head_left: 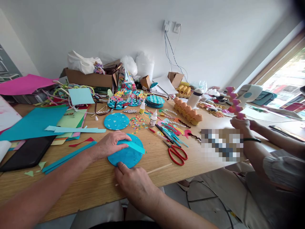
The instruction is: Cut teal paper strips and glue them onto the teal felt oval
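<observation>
A blue round disc (126, 158) lies on the wooden table in front of me, with a light-blue paper strip (137, 147) across its upper right. My left hand (111, 144) reaches over the disc's upper left, fingers closed on the strip's left end. At the disc's lower edge is my right hand (133, 179), fingers curled; its thumb touches the rim. A thin wooden stick (159, 168) runs beneath that hand. Just behind sits another blue disc (116, 121) dotted with pale scraps.
Red-handled scissors (177, 155), pencils, white glue bottles (153, 118) and confetti (137, 123) lie right and behind. Coloured paper (35, 122) and a black tablet-like object (26, 156) are at left. A person's hands (240, 124) hold a pink egg-carton strip (235, 101) at right.
</observation>
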Demonstrator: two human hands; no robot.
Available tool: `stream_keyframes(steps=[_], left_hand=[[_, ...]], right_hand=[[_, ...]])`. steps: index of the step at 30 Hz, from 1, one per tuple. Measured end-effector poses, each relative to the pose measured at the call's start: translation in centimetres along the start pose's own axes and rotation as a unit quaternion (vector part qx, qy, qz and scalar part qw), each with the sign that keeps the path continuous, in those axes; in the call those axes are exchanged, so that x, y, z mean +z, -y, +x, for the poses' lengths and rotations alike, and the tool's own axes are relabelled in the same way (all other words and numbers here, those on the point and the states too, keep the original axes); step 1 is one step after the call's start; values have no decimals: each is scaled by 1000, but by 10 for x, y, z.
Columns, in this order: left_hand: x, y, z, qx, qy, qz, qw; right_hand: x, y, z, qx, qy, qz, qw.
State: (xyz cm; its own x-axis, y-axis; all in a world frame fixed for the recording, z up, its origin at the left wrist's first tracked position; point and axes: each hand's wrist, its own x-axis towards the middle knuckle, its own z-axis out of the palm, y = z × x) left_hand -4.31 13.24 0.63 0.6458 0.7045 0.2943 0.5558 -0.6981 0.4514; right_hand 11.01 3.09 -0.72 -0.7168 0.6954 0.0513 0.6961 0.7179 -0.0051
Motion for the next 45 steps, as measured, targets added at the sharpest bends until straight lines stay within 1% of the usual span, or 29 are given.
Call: stream_keyframes(steps=[5, 8, 10, 12, 13, 14, 16, 18, 20, 21, 24, 28, 31, 37, 41, 43, 45], left_hand=[[10, 0, 2, 3, -16, -25, 1000], [16, -3, 1, -6, -23, -32, 999], [18, -6, -1, -17, -20, -33, 999], [18, -9, -2, -25, -12, -35, 999], [18, -10, -2, -29, -8, -36, 999], [17, -11, -2, -31, -7, -38, 999], [16, -11, -3, -34, -6, -43, 998], [15, -11, -3, -35, -8, -48, 998], [15, -9, -2, -29, -12, -51, 998], [16, -8, -2, -24, -16, -53, 998], [18, -7, -2, -9, -28, -58, 998], [21, -9, 0, -5, -34, -62, 997], [21, -11, 1, -9, -32, -70, 997], [20, -9, 2, -34, -27, -110, 993], [21, -8, 3, -42, -31, -139, 989], [21, -8, 3, -45, -32, -142, 988], [21, -10, 3, -44, -38, -142, 988]], right_hand=[[-7, -13, -10, -23, 20, -12, 999], [-12, -22, -16, -41, 31, -18, 999], [-17, -29, -21, -61, 36, -21, 997], [-22, -39, -26, -55, 34, -23, 998], [-24, -45, -28, -32, 30, -25, 999], [-26, -51, -31, 6, 23, -27, 999], [-30, -65, -35, 107, 13, -28, 994], [-33, -76, -37, 195, 5, -19, 981], [-37, -83, -35, 240, -13, 4, 971], [-39, -85, -33, 244, -24, 19, 969], [-43, -84, -20, 217, -40, 49, 974], [-39, -79, 2, 190, 2, 28, 981], [-36, -79, 10, 168, 21, 10, 986], [-39, -80, 10, 178, 30, -3, 984], [-47, -77, 4, 187, 14, -9, 982], [-50, -77, -2, 202, 6, -12, 979], [-51, -79, -9, 232, 2, -15, 973]])
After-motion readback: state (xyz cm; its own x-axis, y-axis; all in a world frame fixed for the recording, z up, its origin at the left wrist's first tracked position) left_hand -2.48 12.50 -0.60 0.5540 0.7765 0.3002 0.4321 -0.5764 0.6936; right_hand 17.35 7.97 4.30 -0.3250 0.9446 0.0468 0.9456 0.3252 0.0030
